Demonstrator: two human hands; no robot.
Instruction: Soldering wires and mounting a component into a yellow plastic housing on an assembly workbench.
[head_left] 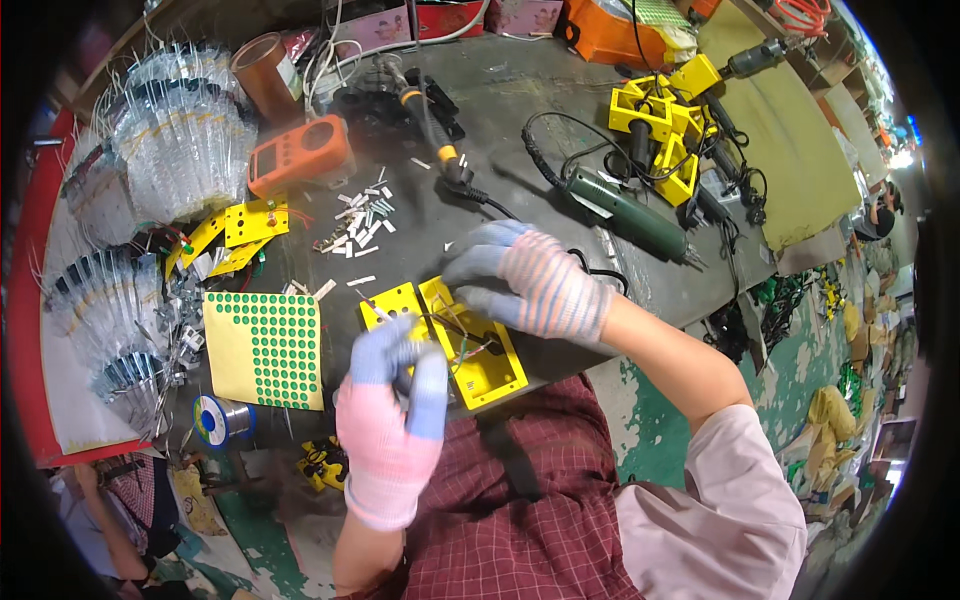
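Note:
A yellow box (492,372) with wires inside lies at the table's near edge, its flat yellow cover plate (392,304) beside it on the left. My left hand (392,425), in a pink and blue glove, is over the plate and the box's left side. Its fingers are closed together near the wires, and whatever they hold is hidden. Over the box's far end is my right hand (535,285), in a striped glove with grey-blue fingers. Its thumb and fingers stand apart, with nothing visible between them. Motion blurs the fingertips of both hands.
A green electric screwdriver (625,212) lies right of several yellow housings (672,125). A soldering iron (430,125) points toward loose small white pieces (358,222). On the left are an orange meter (300,155), a green-dot sticker sheet (232,345), a solder spool (222,420) and bagged metal parts (185,135).

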